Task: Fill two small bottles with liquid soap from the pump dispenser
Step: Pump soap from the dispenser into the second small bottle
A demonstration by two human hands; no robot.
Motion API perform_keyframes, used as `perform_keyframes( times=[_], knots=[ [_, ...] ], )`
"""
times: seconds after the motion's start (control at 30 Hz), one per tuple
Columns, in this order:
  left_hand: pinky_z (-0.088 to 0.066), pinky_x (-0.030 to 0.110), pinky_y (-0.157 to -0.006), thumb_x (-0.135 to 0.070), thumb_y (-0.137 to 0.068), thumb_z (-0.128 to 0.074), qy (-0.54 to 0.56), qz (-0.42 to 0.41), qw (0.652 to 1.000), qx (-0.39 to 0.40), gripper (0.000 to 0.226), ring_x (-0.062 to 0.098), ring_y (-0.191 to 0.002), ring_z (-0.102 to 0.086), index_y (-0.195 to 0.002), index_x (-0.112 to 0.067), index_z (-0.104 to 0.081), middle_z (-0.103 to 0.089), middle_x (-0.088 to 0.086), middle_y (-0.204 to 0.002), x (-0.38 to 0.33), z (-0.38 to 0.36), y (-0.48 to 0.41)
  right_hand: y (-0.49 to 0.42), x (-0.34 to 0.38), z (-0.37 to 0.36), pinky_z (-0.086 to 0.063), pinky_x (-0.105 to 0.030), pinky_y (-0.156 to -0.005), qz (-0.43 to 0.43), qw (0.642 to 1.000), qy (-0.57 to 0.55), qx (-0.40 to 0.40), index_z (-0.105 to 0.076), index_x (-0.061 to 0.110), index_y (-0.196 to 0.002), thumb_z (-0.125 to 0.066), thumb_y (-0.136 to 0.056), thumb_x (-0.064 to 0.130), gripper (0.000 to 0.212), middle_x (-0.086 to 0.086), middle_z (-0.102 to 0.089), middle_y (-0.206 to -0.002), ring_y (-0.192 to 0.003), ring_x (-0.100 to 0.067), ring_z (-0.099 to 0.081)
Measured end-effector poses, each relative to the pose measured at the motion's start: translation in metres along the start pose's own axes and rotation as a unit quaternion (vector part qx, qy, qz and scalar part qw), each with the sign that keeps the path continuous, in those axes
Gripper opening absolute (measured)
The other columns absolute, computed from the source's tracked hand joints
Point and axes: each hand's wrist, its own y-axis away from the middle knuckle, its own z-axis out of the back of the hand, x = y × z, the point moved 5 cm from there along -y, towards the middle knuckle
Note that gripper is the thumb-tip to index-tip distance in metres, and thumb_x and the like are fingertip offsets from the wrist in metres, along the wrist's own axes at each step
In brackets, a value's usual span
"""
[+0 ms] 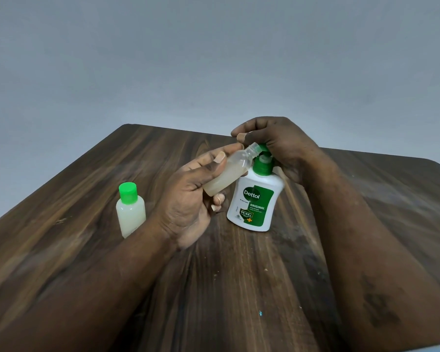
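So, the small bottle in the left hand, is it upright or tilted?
Tilted. The small bottle leans with its uncapped neck toward the nozzle of the pump dispenser, held by the left hand.

Table [112,250]: dark wood-grain top, rounded far corner. Wall [214,59]: plain grey-blue, evenly lit, directly behind the table.

Dark wood-grain table [87,250] fills the lower frame, streaky brown boards running away to a rounded far corner. Standing on it at the left: a small bottle [130,212], upright, green cap [128,193] on, cloudy pale liquid up to the shoulder. Apart to its right stands the white pump dispenser [255,201], upright too, green label facing us. Nearer the front, one tiny blue speck [260,313] on the wood
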Motion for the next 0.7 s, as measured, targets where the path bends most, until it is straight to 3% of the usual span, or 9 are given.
perform_keyframes(
  times=[0.1, 0.23, 0.33, 0.53, 0.7],
  knots=[
    [-0.034, 0.019, -0.045, -0.029, -0.098, -0.058, 0.005, 0.000, 1.000, -0.003, 0.043, 0.007, -0.051, -0.041, -0.136, -0.011, -0.066, -0.066, 0.020, -0.127, -0.0009, -0.0002, -0.0006, -0.0008, 0.0009, 0.0001, -0.056, -0.026, -0.065, 0.002, 1.000, -0.007, -0.003, -0.075, 0.000, -0.106, -0.066, -0.092, -0.002, 0.016, -0.028, -0.073, -0.106, -0.084, -0.023, -0.067],
    [-0.034, 0.020, -0.046, -0.029, -0.102, -0.057, -0.010, -0.002, 1.000, -0.013, 0.041, 0.007, -0.051, -0.042, -0.137, -0.011, -0.066, -0.065, 0.023, -0.133, -0.0003, 0.0022, -0.0005, -0.0020, -0.0038, -0.0035, -0.055, -0.024, -0.060, -0.013, 1.000, -0.016, 0.007, -0.075, 0.004, -0.099, -0.059, -0.093, -0.007, 0.021, -0.011, -0.074, -0.093, -0.075, -0.017, -0.066],
    [-0.036, 0.020, -0.046, -0.030, -0.099, -0.059, -0.006, 0.002, 1.000, -0.014, 0.042, 0.007, -0.052, -0.043, -0.136, -0.012, -0.067, -0.066, 0.019, -0.133, 0.0010, 0.0033, 0.0002, -0.0007, -0.0068, -0.0053, -0.055, -0.025, -0.061, -0.020, 0.999, -0.027, 0.012, -0.075, 0.007, -0.093, -0.057, -0.093, -0.009, 0.024, -0.007, -0.073, -0.090, -0.072, -0.015, -0.066],
    [-0.036, 0.019, -0.046, -0.029, -0.099, -0.058, -0.003, 0.000, 1.000, -0.003, 0.042, 0.007, -0.053, -0.042, -0.137, -0.013, -0.067, -0.066, 0.021, -0.132, 0.0000, 0.0010, 0.0003, -0.0008, -0.0009, -0.0003, -0.057, -0.026, -0.065, -0.006, 1.000, -0.004, 0.004, -0.076, 0.004, -0.101, -0.066, -0.092, -0.002, 0.015, -0.023, -0.076, -0.111, -0.083, -0.020, -0.070],
    [-0.035, 0.019, -0.045, -0.029, -0.097, -0.059, 0.000, 0.000, 1.000, -0.004, 0.044, 0.007, -0.052, -0.042, -0.136, -0.013, -0.067, -0.067, 0.018, -0.131, -0.0010, -0.0003, -0.0003, -0.0035, -0.0010, 0.0015, -0.054, -0.023, -0.059, -0.007, 1.000, -0.010, 0.002, -0.075, 0.002, -0.107, -0.067, -0.093, 0.000, 0.016, -0.020, -0.076, -0.101, -0.069, -0.012, -0.069]
  ],
)
